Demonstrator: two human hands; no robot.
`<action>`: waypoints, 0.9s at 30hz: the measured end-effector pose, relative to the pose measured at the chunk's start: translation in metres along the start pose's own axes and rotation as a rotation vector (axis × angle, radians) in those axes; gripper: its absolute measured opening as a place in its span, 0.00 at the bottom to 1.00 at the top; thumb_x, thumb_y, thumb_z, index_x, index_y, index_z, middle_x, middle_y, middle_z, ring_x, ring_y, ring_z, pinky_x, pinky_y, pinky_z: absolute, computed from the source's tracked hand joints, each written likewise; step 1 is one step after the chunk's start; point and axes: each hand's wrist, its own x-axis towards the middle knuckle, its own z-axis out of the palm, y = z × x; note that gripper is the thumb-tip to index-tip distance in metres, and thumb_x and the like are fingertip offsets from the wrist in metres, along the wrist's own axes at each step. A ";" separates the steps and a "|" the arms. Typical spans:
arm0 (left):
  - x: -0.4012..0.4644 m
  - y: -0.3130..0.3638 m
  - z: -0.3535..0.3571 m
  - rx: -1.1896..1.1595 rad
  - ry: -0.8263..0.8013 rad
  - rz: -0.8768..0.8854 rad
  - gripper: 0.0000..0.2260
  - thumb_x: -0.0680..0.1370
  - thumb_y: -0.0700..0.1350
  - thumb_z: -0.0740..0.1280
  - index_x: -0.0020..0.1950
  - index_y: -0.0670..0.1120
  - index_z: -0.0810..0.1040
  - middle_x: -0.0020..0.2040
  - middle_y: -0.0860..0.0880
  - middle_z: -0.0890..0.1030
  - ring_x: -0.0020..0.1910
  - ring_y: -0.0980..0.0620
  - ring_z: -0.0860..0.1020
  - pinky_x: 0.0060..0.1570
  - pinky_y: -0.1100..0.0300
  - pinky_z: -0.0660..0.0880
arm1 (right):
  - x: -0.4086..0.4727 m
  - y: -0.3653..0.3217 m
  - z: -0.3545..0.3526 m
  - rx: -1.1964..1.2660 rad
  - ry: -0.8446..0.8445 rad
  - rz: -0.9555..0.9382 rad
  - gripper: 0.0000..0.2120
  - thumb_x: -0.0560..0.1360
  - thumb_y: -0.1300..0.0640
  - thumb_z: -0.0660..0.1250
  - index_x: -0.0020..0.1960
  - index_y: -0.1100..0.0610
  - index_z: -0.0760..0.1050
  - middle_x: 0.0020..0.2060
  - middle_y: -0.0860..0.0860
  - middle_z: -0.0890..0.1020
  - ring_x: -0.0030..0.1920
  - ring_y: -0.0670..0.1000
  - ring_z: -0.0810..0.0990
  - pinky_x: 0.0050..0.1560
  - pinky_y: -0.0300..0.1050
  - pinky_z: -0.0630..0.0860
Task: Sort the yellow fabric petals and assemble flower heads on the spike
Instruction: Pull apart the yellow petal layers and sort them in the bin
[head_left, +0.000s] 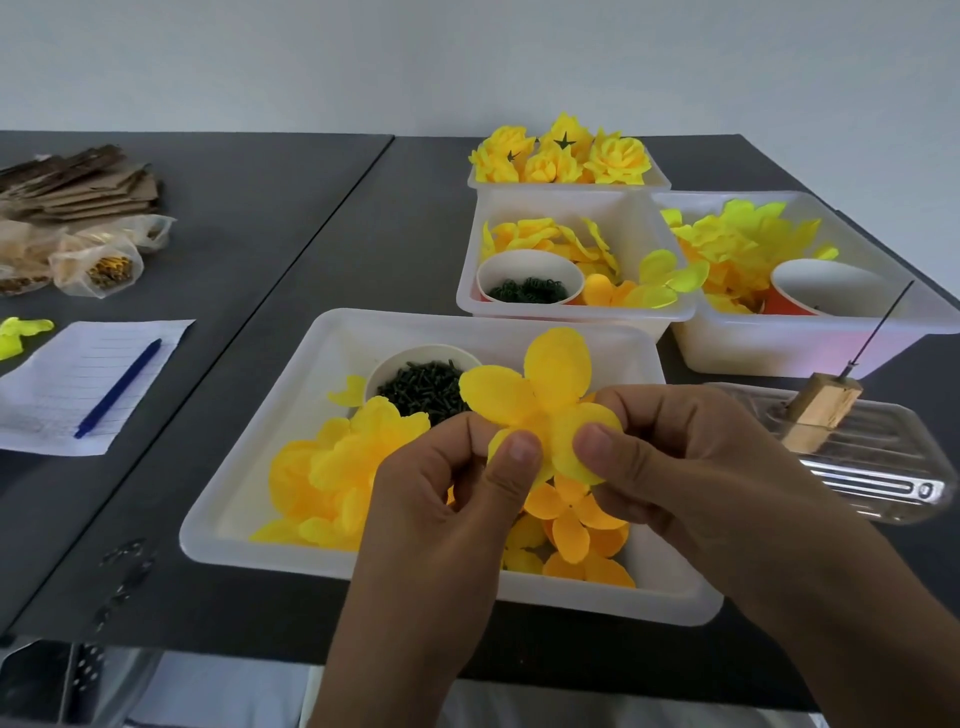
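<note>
Both hands hold one yellow fabric petal piece (545, 395) above the near white tray (260, 488). My left hand (447, 499) pinches its lower left edge with the thumb on top. My right hand (691, 467) pinches its lower right lobe. Loose yellow petals (332, 467) and orange-yellow petals (571, 530) lie in that tray beside a cup of dark green parts (421, 389). The thin metal spike (878, 327) stands tilted in a wooden block (815, 410) on a clear plastic tray at the right.
Behind stand a white tray (467, 296) with petals and a cup of green rings, a tray (810, 343) with bright yellow petals and an orange cup, and a tray of finished flower heads (561, 153). At the left lie lined paper with a blue pen (119, 387), bags and cardboard.
</note>
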 end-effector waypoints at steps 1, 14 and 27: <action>-0.001 0.000 -0.002 0.029 0.012 -0.007 0.12 0.72 0.57 0.64 0.32 0.53 0.78 0.26 0.56 0.71 0.27 0.61 0.68 0.28 0.71 0.66 | 0.000 0.000 0.001 0.004 0.000 -0.001 0.26 0.59 0.33 0.74 0.39 0.56 0.81 0.33 0.59 0.73 0.32 0.55 0.66 0.31 0.41 0.68; -0.006 0.013 -0.004 0.421 0.001 0.140 0.13 0.68 0.64 0.64 0.39 0.57 0.77 0.33 0.60 0.76 0.33 0.60 0.73 0.32 0.72 0.68 | 0.001 -0.001 0.012 -0.063 0.061 -0.056 0.32 0.59 0.29 0.68 0.31 0.61 0.74 0.24 0.53 0.72 0.25 0.47 0.69 0.25 0.32 0.69; 0.014 -0.006 -0.108 0.818 0.312 -0.094 0.06 0.75 0.53 0.66 0.38 0.58 0.73 0.39 0.57 0.79 0.40 0.59 0.75 0.37 0.61 0.67 | 0.042 -0.013 -0.028 -0.514 0.484 -0.155 0.30 0.75 0.40 0.58 0.31 0.67 0.63 0.26 0.62 0.64 0.27 0.54 0.64 0.27 0.47 0.64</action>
